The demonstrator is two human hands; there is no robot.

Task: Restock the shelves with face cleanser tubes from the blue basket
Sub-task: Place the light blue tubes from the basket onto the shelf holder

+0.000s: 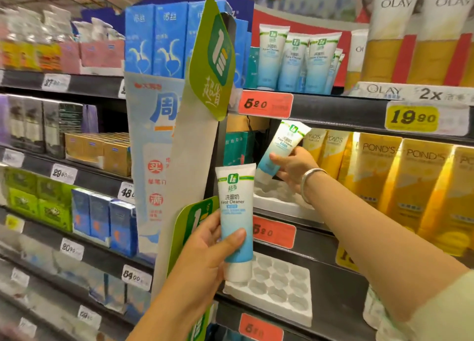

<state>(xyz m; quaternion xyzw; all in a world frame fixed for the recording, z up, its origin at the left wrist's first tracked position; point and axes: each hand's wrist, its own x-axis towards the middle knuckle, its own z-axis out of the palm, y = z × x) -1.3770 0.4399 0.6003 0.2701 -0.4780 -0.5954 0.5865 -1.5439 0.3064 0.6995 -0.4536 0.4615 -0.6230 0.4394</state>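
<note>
With the right hand (pixel 292 168) closed around a tilted cleanser tube (pixel 280 148) at frame centre, it should be stood cap-down in the white shelf tray (pixel 277 202) beneath, while the left hand (pixel 205 253) grips the spare tube (pixel 236 212) at lower centre.

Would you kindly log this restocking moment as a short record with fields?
left hand: holds an upright tube over the lower tray
right hand: holds a tilted tube at the middle shelf, above the middle tray
lower tray: white, its visible cups empty
top shelf: several matching tubes standing upright
price tags: red, reading 5.20
neighbours: yellow Pond's tubes to the right
blue basket: not in view
</note>
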